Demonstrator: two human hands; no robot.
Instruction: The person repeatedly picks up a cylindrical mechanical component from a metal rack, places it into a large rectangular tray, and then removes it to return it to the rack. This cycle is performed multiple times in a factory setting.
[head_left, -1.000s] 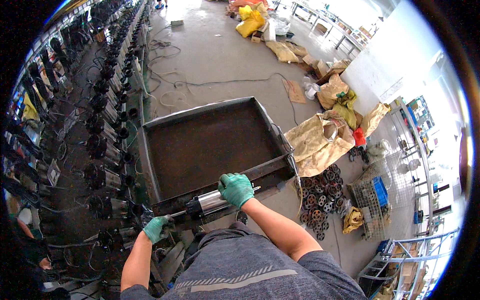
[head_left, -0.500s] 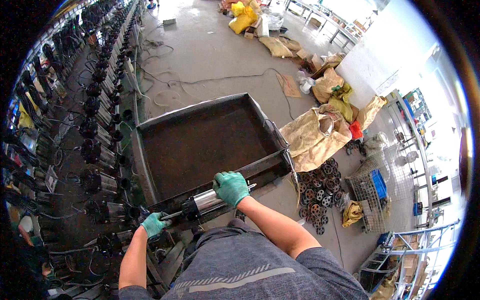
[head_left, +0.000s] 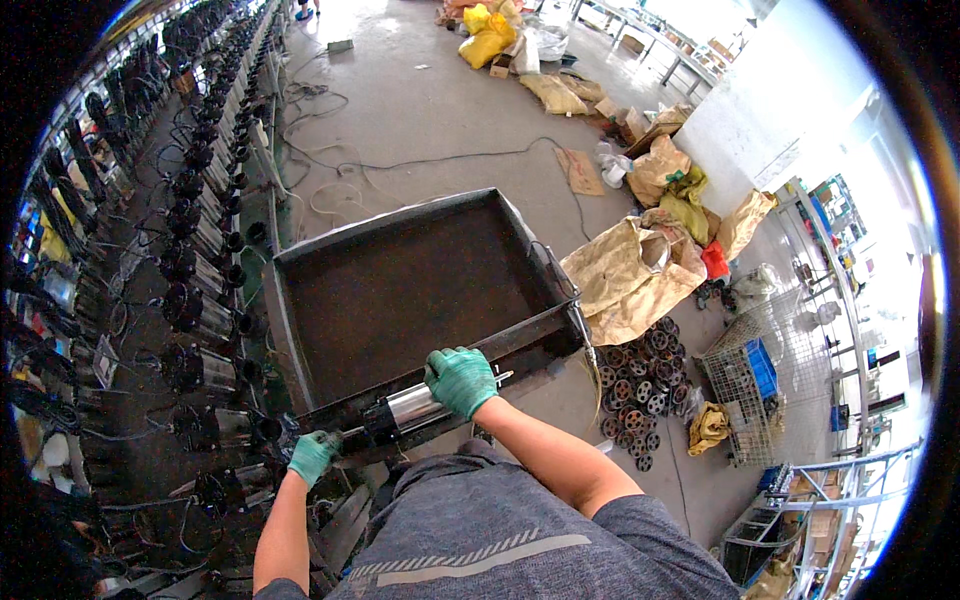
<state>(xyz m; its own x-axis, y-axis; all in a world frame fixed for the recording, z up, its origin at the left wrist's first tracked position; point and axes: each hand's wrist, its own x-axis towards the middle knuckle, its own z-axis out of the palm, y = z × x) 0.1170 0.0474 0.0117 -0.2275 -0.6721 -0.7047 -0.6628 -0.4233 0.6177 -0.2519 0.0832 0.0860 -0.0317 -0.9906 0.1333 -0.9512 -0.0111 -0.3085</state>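
Observation:
A shiny steel cylinder (head_left: 412,404) with a black end, like a small pump motor, lies slanted across the near edge of a dark metal trough (head_left: 415,285). My right hand (head_left: 462,382), in a green glove, is wrapped over its right part from above. A thin pin sticks out beyond that hand. My left hand (head_left: 314,456), also gloved in green, is closed at the thin rod that extends from the black end. The fingertips and the rod's tip are partly hidden.
Similar steel cylinders (head_left: 205,368) with black ends and cables stand in long rows on the left. A large brown sack (head_left: 630,280), a heap of round wheel-like parts (head_left: 640,390) and a wire basket (head_left: 740,385) are on the right. A cable (head_left: 440,160) crosses the floor beyond the trough.
My left hand has shifted slightly right and nearer to me, closer to the cylinder's black end. My right hand stays on the cylinder, nearly in place.

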